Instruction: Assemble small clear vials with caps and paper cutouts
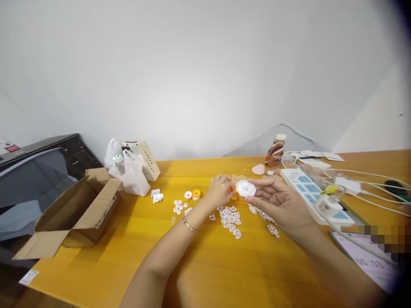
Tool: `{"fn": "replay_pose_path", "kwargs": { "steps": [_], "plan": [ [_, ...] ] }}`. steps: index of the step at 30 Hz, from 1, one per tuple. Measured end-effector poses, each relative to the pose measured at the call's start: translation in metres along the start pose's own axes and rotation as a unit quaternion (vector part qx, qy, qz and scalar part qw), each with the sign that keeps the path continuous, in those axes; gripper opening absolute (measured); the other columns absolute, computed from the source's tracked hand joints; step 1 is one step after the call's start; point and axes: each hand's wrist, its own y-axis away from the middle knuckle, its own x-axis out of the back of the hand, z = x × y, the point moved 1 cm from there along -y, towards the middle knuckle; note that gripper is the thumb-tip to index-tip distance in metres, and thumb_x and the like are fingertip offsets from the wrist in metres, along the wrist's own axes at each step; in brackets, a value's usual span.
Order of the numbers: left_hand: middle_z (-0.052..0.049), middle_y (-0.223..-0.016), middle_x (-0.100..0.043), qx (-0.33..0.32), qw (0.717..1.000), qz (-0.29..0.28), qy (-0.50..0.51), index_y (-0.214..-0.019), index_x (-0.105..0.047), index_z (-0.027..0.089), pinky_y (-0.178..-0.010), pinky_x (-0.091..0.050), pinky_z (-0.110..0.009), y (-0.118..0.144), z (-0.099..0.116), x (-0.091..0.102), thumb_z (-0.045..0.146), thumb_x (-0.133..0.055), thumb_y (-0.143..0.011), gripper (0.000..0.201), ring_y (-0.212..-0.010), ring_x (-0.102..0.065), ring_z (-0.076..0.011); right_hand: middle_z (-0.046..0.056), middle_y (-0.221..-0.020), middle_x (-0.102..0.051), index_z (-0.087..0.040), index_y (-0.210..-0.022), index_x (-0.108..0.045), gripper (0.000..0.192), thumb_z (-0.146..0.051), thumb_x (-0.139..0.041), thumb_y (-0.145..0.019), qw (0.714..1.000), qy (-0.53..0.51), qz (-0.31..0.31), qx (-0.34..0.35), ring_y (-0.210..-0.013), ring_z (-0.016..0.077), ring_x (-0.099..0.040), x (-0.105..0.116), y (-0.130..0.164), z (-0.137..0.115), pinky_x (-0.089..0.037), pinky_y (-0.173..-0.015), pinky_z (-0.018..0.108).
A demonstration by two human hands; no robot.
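Observation:
My right hand [276, 203] pinches a white round plastic disc [245, 188] by its edge, thumb below and fingers above. A small raised hub shows in the disc's middle. Just to its left, my left hand [221, 190] curls its fingers at an orange round plastic part [235, 193], which is partly hidden by the fingers and the disc. Below the hands lies a pile of white spoked plastic pieces [228, 217], with more such pieces [273, 231] under my right hand. Farther left are an orange spool-like part [196, 194] and a white-and-orange one [188, 195].
Small white round pieces [180, 206] and foil packets [157, 196] lie left on the wooden table [205, 265]. An open cardboard box [86, 209] and a plastic bag [133, 171] stand beyond. At right are a bottle [275, 152], a power strip [311, 192], cables and a phone [362, 256].

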Motion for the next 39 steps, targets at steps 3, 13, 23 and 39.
{"fn": "replay_pose_path", "kwargs": {
  "steps": [3, 13, 23, 39],
  "plan": [
    [-0.007, -0.112, -0.056, -0.052, 0.972, 0.034, 0.228, -0.084, -0.057, 0.017, -0.094, -0.036, -0.035, 0.02, -0.002, 0.031, 0.024, -0.056, -0.078, 0.01, -0.108, -0.047, -0.0198, 0.004, -0.09, -0.07, -0.023, -0.085, -0.059, 0.029, -0.026, -0.076, -0.062, 1.0, -0.004, -0.004, 0.006, -0.08, 0.0181, -0.066, -0.001, 0.001, 0.0, -0.056, -0.075, 0.033],
    [-0.007, -0.101, -0.061, -0.024, 0.749, -0.026, 0.661, -0.104, -0.049, 0.022, -0.074, -0.048, -0.028, 0.081, 0.015, 0.086, 0.032, -0.066, -0.072, 0.038, -0.089, -0.059, -0.0171, 0.004, -0.084, -0.071, -0.023, -0.087, -0.06, 0.029, -0.029, -0.075, -0.063, 1.0, 0.012, -0.024, -0.01, -0.077, 0.0188, -0.067, -0.013, 0.011, -0.001, -0.057, -0.072, 0.033],
    [-0.005, -0.107, -0.061, -0.058, 0.832, 0.041, 0.55, -0.104, -0.06, 0.024, -0.083, -0.047, -0.032, 0.085, 0.023, 0.093, 0.023, -0.064, -0.075, 0.029, -0.096, -0.057, -0.0176, 0.004, -0.086, -0.071, -0.023, -0.087, -0.06, 0.028, -0.029, -0.075, -0.063, 0.999, 0.003, -0.029, -0.014, -0.078, 0.0191, -0.067, -0.015, 0.011, 0.006, -0.057, -0.073, 0.033],
    [-0.007, -0.106, -0.057, -0.127, 0.943, 0.099, 0.291, -0.117, -0.053, 0.025, -0.086, -0.046, -0.035, 0.099, 0.047, 0.099, 0.021, -0.058, -0.08, 0.038, -0.097, -0.055, -0.0181, 0.003, -0.078, -0.069, -0.022, -0.09, -0.062, 0.027, -0.031, -0.072, -0.067, 0.998, 0.046, -0.044, -0.018, -0.074, 0.0187, -0.066, -0.02, 0.017, 0.006, -0.057, -0.073, 0.037]
  ]
}}
